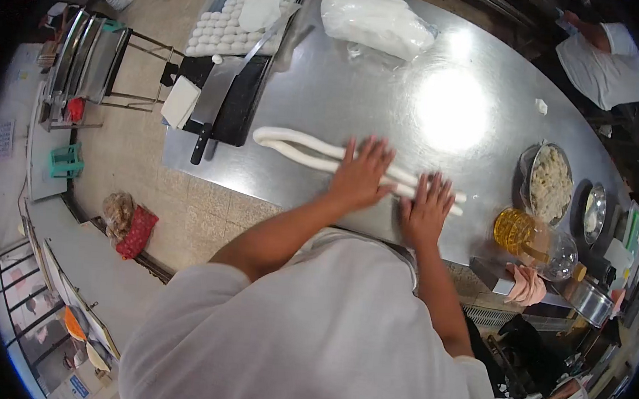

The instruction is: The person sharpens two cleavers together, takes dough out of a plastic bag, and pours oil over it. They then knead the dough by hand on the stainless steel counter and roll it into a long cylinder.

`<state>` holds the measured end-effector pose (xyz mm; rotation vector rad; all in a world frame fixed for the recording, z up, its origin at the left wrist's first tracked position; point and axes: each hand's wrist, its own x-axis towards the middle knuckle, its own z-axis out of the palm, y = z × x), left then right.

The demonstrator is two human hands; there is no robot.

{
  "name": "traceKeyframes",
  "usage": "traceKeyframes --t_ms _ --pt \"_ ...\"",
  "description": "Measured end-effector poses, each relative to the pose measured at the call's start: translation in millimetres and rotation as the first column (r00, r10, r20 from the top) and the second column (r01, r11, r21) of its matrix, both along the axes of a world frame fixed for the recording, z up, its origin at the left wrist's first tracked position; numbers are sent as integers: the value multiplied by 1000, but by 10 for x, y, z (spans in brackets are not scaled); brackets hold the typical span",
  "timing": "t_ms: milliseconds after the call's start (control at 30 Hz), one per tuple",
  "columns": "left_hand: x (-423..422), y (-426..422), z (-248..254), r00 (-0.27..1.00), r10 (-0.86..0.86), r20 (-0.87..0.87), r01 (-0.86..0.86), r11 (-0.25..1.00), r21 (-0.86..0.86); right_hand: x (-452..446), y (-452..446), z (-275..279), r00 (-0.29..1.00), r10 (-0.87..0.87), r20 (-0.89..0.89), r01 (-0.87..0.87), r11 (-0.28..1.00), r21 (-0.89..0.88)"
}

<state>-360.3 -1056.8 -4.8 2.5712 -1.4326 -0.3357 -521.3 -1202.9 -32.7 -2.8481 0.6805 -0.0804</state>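
Observation:
A long white rope of dough (300, 138), doubled over into a loop at its left end, lies on the steel table (320, 88) close to the near edge. My left hand (363, 177) rests flat across the middle of both strands, fingers stretched out. Farther right, my right hand (427, 211) also lies on the strands with its fingers apart. Two loose dough ends stick out just past it. Parts of the rope under both palms are hidden.
A cleaver (214, 97) lies on a dark tray at left, near a tray of several dough balls (220, 29). A plastic-wrapped white mass (376, 22) sits at the far side. At right are a bowl of filling (550, 184) and an oil bottle (521, 234). Another person (606, 67) stands across.

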Motion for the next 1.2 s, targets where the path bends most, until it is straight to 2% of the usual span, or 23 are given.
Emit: traceKeyframes --t_ms 33,67,100,200,300,333,367,467,533,567,633,667,700,733,800,833,900,967,1033,1100,1133,1200 --pt "198 -213 -7 998 42 49 -43 999 16 256 -186 -28 1000 -14 28 14 1000 -24" --pt "432 -434 -88 991 94 94 -91 995 -41 549 -333 94 997 -66 -40 65 997 -27" --pt "609 -595 -157 980 147 136 -134 986 -101 768 -467 147 995 -95 -32 93 995 -47" --pt "777 -687 -202 979 120 167 -94 984 -154 998 -695 132 999 -45 -21 44 998 -43" --pt "316 -241 -95 993 -51 105 52 999 -8 499 -396 121 995 77 -62 -78 997 -27" --pt "115 -36 -94 994 -82 76 83 997 -1 179 -253 1 992 126 22 -126 992 -33" --pt "-100 184 -124 993 -110 47 110 994 7 -83 -81 17 993 114 -20 -114 993 25" --pt "-486 550 -166 993 -117 -3 116 992 -43 -617 216 -99 989 144 18 -144 988 62" --pt "-487 530 -135 996 -76 -43 73 994 -78 -546 141 -71 990 137 -19 -135 988 72" --pt "-333 343 -109 998 -64 6 64 996 -55 -407 57 -29 990 142 -16 -141 988 70" --pt "90 -114 -31 999 32 -8 -31 999 14 143 -206 -25 998 59 12 -59 998 2" --pt "337 -355 -69 994 104 24 -103 994 -30 413 -373 -41 999 40 8 -40 998 -56" --pt "537 -540 -112 983 176 48 -172 982 -75 699 -485 120 1000 -21 -18 21 999 -41" --pt "695 -660 -161 980 190 57 -185 980 -78 923 -618 201 998 -40 -58 36 997 -69" --pt "964 -829 -233 961 259 94 -238 952 -192 1140 -798 170 999 -47 -2 47 997 -55" --pt "905 -787 -235 968 223 118 -203 966 -163 1120 -770 175 999 -38 3 38 998 -59" --pt "611 -525 -48 995 90 40 -88 995 -37 850 -611 183 990 66 -126 -70 997 -30" --pt "183 -133 137 998 -7 -64 14 994 106 341 -347 76 986 156 -66 -156 988 5" --pt "-216 330 -9 991 -94 -96 94 996 -9 -166 -39 19 985 173 -5 -172 984 46" --pt "-348 710 -97 976 -202 -84 180 959 -217 -442 152 192 982 179 -66 -167 973 161" --pt "-227 835 -135 977 -200 -75 179 958 -225 -484 167 237 982 181 -61 -171 974 151" --pt "-69 1064 -172 862 -229 -452 -33 865 -501 -539 208 345 994 91 69 -107 947 304"
